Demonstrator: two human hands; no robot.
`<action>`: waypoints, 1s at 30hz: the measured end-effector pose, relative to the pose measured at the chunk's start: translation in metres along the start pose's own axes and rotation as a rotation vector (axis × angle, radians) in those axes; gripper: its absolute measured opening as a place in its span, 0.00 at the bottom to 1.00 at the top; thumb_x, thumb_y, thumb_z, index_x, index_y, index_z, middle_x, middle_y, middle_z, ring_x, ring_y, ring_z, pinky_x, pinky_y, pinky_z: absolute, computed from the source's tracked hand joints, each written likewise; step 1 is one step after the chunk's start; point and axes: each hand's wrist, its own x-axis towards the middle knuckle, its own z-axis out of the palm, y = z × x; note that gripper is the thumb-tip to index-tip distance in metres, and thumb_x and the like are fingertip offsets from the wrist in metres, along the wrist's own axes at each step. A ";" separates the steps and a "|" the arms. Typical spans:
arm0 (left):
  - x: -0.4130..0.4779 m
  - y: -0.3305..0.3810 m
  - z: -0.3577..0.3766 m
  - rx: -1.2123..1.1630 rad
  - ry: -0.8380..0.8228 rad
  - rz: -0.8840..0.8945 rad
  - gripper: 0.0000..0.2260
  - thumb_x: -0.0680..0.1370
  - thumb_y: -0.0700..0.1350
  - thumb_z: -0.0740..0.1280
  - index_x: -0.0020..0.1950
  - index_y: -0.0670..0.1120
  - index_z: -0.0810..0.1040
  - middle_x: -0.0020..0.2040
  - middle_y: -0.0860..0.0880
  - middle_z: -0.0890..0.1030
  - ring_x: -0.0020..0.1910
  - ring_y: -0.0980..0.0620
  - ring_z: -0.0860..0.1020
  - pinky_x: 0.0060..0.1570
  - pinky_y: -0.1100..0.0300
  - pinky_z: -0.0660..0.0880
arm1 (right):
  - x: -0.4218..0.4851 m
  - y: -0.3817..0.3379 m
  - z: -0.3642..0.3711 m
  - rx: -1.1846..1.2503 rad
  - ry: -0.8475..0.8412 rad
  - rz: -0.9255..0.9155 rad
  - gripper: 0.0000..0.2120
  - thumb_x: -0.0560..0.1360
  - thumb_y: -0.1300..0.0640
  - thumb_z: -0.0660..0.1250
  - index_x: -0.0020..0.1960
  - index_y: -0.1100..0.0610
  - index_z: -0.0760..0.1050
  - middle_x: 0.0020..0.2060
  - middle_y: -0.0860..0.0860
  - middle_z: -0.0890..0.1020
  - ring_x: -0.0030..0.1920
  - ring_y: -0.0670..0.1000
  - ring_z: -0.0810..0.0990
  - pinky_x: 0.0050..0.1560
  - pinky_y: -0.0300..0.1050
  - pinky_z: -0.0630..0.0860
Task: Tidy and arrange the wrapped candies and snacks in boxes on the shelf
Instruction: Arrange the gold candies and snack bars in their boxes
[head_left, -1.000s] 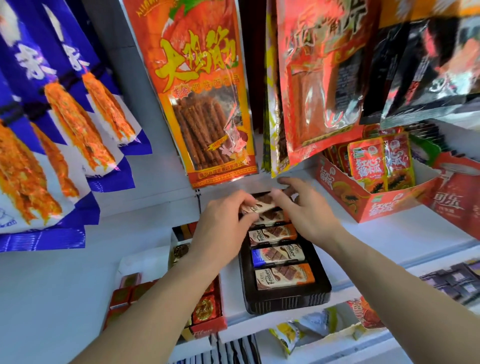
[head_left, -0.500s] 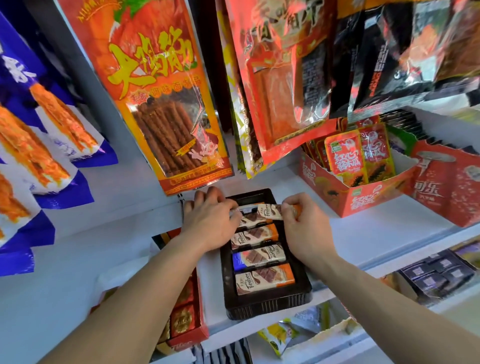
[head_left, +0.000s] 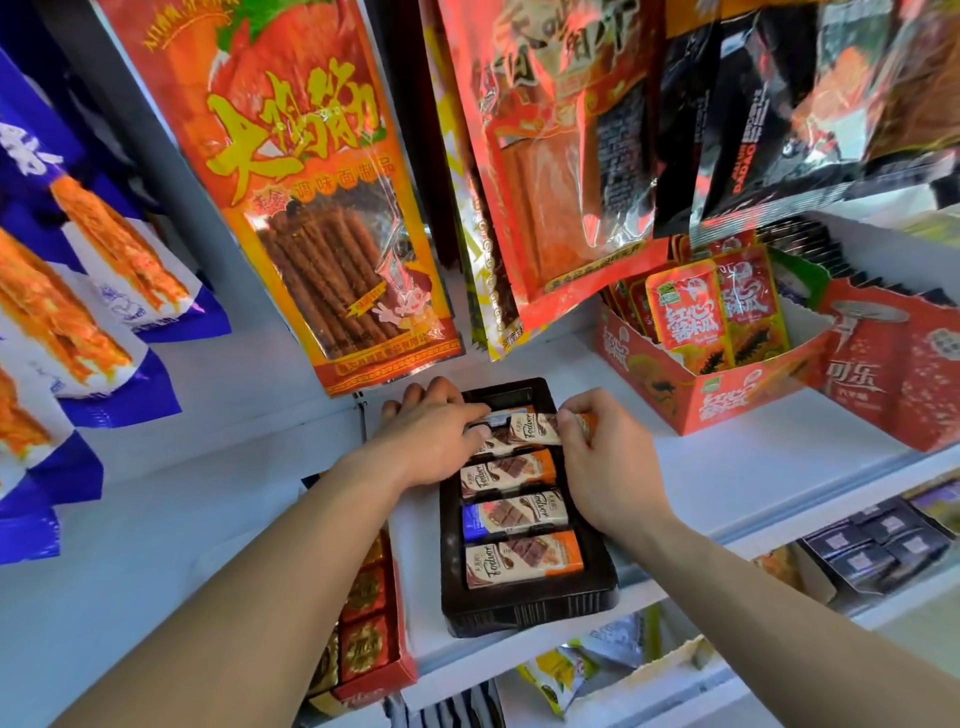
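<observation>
Right hand (head_left: 608, 467) pinches far bar (head_left: 532, 428); left hand (head_left: 431, 441) lies flat on tray (head_left: 530, 613). Bar may land crooked, overlapping neighbour.

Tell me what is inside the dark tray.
Wrapped chocolate bars in a row, three uncovered. The right hand pinches another bar; the left hand covers those behind it.

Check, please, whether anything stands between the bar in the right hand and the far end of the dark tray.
Partly: the left hand lies over the far left of the dark tray, its thumb at the left end of the bar pinched by the right hand. The far end beyond looks bare.
</observation>
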 end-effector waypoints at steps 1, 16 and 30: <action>0.001 0.001 -0.002 0.003 -0.015 -0.002 0.20 0.83 0.58 0.54 0.75 0.61 0.64 0.71 0.49 0.64 0.71 0.44 0.60 0.68 0.45 0.57 | 0.000 0.000 0.000 -0.002 0.004 0.000 0.04 0.82 0.52 0.61 0.50 0.50 0.73 0.47 0.49 0.80 0.46 0.51 0.76 0.43 0.45 0.68; -0.004 -0.020 0.000 -0.477 0.277 0.014 0.10 0.80 0.55 0.65 0.56 0.52 0.80 0.50 0.53 0.80 0.52 0.50 0.78 0.52 0.52 0.76 | 0.001 -0.002 -0.003 0.134 0.025 0.045 0.03 0.81 0.52 0.63 0.50 0.50 0.75 0.43 0.46 0.80 0.44 0.47 0.78 0.41 0.44 0.69; -0.092 -0.001 0.006 -1.113 0.248 0.034 0.10 0.81 0.40 0.65 0.59 0.49 0.81 0.41 0.47 0.85 0.36 0.56 0.80 0.37 0.61 0.76 | -0.016 -0.032 -0.029 0.664 -0.186 0.139 0.03 0.76 0.64 0.70 0.49 0.58 0.79 0.39 0.57 0.84 0.33 0.49 0.83 0.40 0.43 0.84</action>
